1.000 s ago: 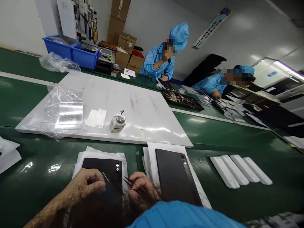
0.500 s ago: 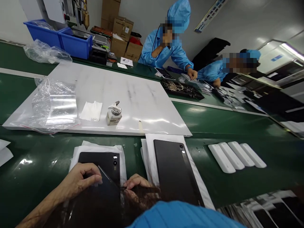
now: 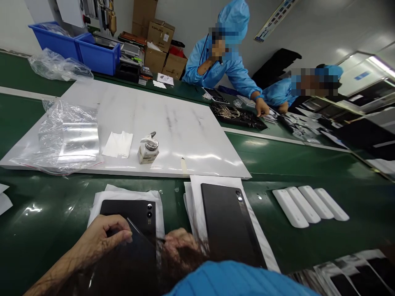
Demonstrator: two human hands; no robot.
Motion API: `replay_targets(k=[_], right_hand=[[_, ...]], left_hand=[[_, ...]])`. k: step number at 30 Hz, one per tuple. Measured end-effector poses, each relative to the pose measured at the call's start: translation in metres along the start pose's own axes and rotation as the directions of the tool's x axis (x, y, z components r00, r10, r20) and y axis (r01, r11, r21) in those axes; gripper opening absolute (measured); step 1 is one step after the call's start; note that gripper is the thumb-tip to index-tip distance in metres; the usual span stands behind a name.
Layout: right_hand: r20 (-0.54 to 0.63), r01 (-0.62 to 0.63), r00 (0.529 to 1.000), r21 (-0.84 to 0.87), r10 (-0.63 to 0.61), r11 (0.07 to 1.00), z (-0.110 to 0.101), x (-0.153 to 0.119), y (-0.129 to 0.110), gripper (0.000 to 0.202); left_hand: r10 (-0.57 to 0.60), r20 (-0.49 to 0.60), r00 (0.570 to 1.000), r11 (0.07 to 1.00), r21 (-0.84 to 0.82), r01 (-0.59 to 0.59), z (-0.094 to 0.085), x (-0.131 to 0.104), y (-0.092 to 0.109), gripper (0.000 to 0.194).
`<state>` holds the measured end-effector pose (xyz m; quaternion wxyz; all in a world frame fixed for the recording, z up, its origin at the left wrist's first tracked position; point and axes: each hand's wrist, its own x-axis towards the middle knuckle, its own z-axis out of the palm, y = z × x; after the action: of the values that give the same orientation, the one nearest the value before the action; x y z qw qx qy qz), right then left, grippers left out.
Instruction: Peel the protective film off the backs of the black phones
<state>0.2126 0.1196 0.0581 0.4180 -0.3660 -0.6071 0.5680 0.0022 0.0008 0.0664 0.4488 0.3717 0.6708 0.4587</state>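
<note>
Over a black tablet with a camera cluster, my left hand is closed in a pinch, thumb against fingers. A thin, clear-looking strip slants down to the right from its fingertips. Near the tablet's right edge, my right hand has its fingers curled together around something dark and narrow. Strands of hair cover part of that hand, so what it grips is hidden. White paper lies under the tablet. Right of my right hand, a second black tablet rests on more white sheets.
Several white bars lie on the green bench at right. A white board ahead carries a plastic bag, a folded wipe and a small bottle. Two co-workers in blue sit across, near a black tray.
My right hand has shifted slightly, and hair now covers more of it. My left hand keeps its pinch. Across the bench, a co-worker's hand has moved right along the black tray.
</note>
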Motion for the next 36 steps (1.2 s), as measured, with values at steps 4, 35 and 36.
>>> replay_targets(k=[4, 35, 36], right_hand=[[-0.126, -0.218, 0.96, 0.218, 0.249, 0.951, 0.027, 0.031, 0.005, 0.021], [-0.257, -0.189, 0.931, 0.266, 0.258, 0.945, 0.045, 0.039, 0.011, 0.019], [-0.271, -0.167, 0.933, 0.255, 0.236, 0.953, 0.041, 0.037, 0.007, 0.015]], left_hand=[[0.0, 0.028, 1.0, 1.0, 0.028, -0.001, 0.001, -0.001, -0.002, 0.031], [0.029, -0.027, 0.999, 0.997, 0.075, -0.027, 0.004, -0.006, -0.012, 0.018], [0.028, -0.026, 0.999, 0.997, 0.069, -0.026, 0.005, -0.006, -0.014, 0.017]])
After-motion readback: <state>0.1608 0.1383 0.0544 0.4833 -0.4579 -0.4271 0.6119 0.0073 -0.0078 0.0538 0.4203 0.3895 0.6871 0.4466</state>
